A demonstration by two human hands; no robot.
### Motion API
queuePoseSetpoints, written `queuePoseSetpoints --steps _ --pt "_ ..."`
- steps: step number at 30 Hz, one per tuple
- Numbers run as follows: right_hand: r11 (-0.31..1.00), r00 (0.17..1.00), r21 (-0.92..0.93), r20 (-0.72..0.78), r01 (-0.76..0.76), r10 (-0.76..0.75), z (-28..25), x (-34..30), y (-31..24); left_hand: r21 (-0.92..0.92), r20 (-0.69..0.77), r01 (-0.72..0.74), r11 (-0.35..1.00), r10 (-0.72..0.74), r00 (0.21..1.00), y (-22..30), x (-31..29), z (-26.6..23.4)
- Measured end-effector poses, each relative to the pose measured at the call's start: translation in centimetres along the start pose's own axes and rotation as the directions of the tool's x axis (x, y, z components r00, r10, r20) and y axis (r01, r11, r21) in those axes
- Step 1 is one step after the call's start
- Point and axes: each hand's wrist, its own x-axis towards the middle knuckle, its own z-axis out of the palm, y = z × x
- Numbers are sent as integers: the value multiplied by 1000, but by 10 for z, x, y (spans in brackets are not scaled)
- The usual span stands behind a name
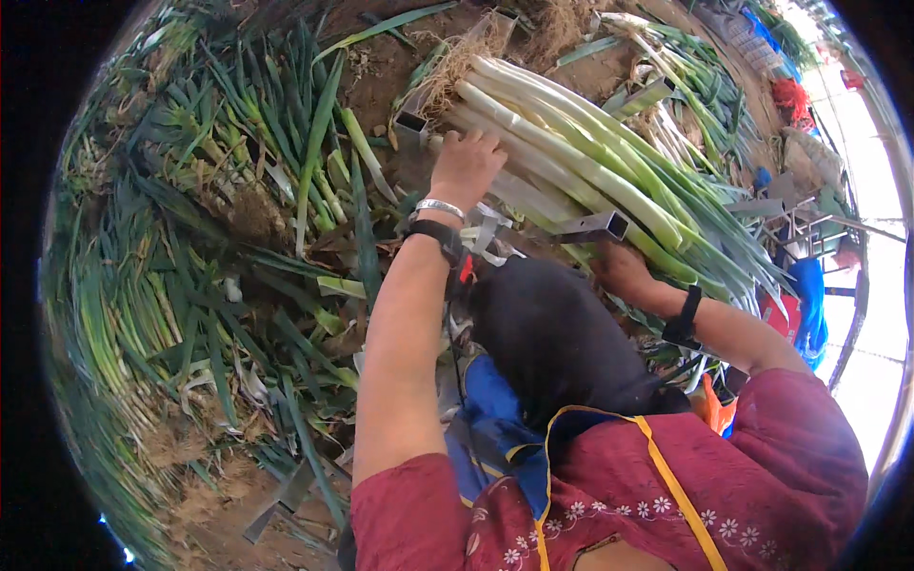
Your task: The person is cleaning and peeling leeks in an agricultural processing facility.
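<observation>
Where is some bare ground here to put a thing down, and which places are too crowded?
Bare soil shows at the top, between the left leek pile and the root ends of the bundle under the left hand and right hand. Another bare strip lies at the lower left. Elsewhere leaves and leeks cover the ground.

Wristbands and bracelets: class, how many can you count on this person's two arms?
3. A silver bangle and a black band sit together on the left wrist, below the left hand on the leeks. One black band is on the right wrist. Others may be hidden.
</observation>
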Motion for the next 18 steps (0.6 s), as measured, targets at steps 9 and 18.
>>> queuePoseSetpoints --steps 9,18 --pt "797 962 -552 241 245 -129 -6 17 -2 -27 124 45 999 -42 991 -2 2 7" --pt "917 970 -325 6 231 -243 21 35 7 -74 295 33 997 -10 955 -14 17 -2"
